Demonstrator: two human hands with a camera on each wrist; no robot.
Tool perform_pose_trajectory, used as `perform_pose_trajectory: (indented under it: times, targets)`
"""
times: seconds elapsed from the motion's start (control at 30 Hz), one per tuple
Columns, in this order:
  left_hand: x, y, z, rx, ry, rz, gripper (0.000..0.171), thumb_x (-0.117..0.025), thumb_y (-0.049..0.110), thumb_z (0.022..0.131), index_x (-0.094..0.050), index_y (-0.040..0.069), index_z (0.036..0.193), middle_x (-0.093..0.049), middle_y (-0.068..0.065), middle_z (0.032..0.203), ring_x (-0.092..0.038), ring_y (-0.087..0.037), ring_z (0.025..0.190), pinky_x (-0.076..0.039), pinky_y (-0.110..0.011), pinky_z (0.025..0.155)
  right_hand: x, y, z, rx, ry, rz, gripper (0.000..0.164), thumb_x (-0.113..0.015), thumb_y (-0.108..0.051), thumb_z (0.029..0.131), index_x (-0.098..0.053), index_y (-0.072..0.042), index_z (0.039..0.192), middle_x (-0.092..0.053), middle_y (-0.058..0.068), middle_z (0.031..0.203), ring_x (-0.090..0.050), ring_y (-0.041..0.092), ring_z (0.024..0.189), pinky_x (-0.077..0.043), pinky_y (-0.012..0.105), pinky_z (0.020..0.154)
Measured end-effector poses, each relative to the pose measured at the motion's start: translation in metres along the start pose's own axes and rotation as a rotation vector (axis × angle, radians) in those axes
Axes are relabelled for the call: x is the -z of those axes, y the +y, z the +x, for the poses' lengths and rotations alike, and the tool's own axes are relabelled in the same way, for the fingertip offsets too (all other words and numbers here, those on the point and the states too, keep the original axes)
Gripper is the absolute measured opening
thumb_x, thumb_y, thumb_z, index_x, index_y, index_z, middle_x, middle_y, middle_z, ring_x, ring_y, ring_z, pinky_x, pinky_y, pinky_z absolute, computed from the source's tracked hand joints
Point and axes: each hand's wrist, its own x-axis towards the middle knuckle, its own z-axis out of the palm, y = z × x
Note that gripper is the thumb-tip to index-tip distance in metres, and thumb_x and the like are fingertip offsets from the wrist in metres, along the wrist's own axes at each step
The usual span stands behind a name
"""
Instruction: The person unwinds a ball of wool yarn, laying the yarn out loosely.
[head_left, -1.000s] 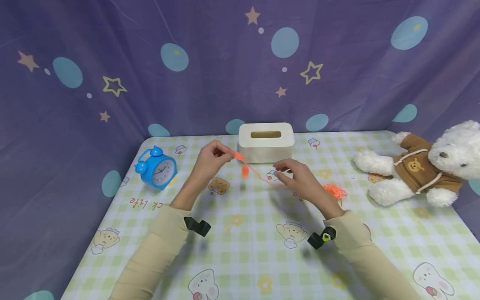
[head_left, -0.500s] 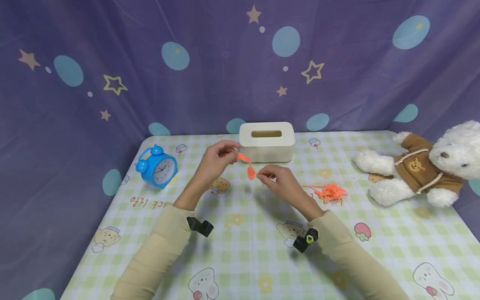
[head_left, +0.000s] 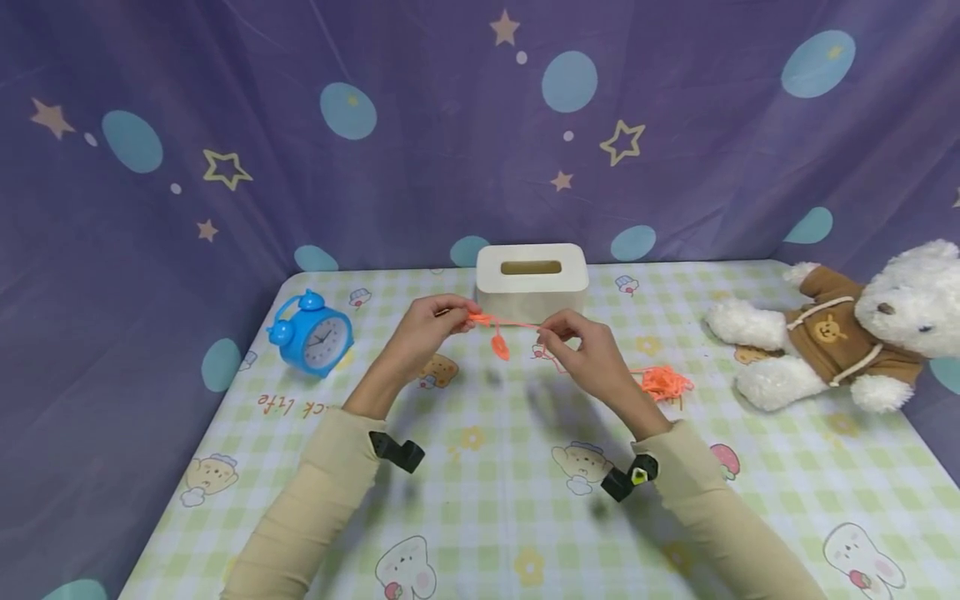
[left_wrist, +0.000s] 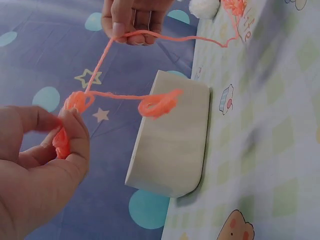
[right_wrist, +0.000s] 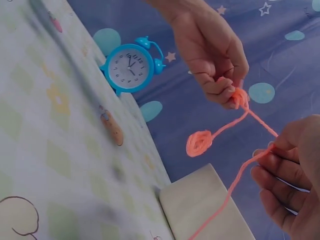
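Observation:
My left hand (head_left: 429, 335) pinches a piece of looped orange crochet (left_wrist: 76, 102) between thumb and fingers. From that piece a small oval crocheted bit (right_wrist: 199, 143) dangles on a short strand. Thumb and fingertips of my right hand (head_left: 587, 350) pinch the orange yarn (left_wrist: 102, 62), drawn straight between the two hands. Past the right fingers the strand sags and runs down to a loose heap of orange yarn (head_left: 664, 382) on the table. Part of the crochet is hidden inside my left fingers.
A cream tissue box (head_left: 531, 292) stands behind the hands. To the left is a blue alarm clock (head_left: 318, 337). A white teddy bear (head_left: 840, 333) in a brown hoodie lies at the right. A checked cloth (head_left: 480, 517) covers the table, before a purple curtain (head_left: 450, 183).
My right hand first came in to the dangling crocheted bit, then moved away to the right, and now holds the yarn taut. The left hand keeps its pinch, nearly in place.

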Motion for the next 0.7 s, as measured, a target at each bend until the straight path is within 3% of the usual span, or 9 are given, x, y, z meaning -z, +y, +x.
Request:
perform_pose_trajectory:
  times: [0.17,0.33,0.57,0.7]
  targets:
    - [0.0004,-0.0018,0.0,-0.02,0.01,0.106,0.025,-0.068,0.022,0.09,-0.067,0.01,0.112,-0.063,-0.006,0.113,-0.058,-0.022,0.099,-0.051,-0.032,0.083,0.0027,0.0004,0.0003,0.009,0.006,0.026,0.01,-0.062,-0.023,0.095,-0.067,-0.014,0.096,-0.07,-0.002,0.084,-0.064,0.011,0.077,-0.051,0.032,0.07]
    - [-0.004,-0.0016,0.0007,-0.065,0.034,0.238,0.027,-0.075,0.022,0.085,-0.068,0.011,0.108,-0.065,-0.005,0.102,-0.059,-0.018,0.086,-0.051,-0.029,0.074,0.0043,-0.001,0.0007,0.015,0.013,0.022,0.012,-0.061,-0.022,0.095,-0.067,-0.012,0.096,-0.071,-0.002,0.084,-0.063,0.011,0.077,-0.051,0.031,0.072]
    - [-0.0079,-0.0028,0.0,-0.133,0.073,0.465,0.019,-0.07,0.027,0.088,-0.067,0.014,0.102,-0.065,-0.004,0.094,-0.06,-0.019,0.079,-0.052,-0.033,0.07,0.0064,-0.0032,0.0004,0.01,0.015,0.032,0.011,-0.061,-0.023,0.095,-0.066,-0.013,0.096,-0.071,0.004,0.086,-0.063,0.01,0.078,-0.05,0.026,0.073]
    - [-0.0085,-0.0051,0.0001,-0.159,0.095,0.447,0.016,-0.063,0.03,0.093,-0.066,0.015,0.1,-0.066,-0.006,0.09,-0.062,-0.021,0.078,-0.052,-0.034,0.069,0.0066,-0.0022,0.0,0.016,0.02,0.029,0.012,-0.061,-0.022,0.095,-0.067,-0.011,0.096,-0.07,0.003,0.085,-0.063,0.01,0.077,-0.051,0.028,0.074]
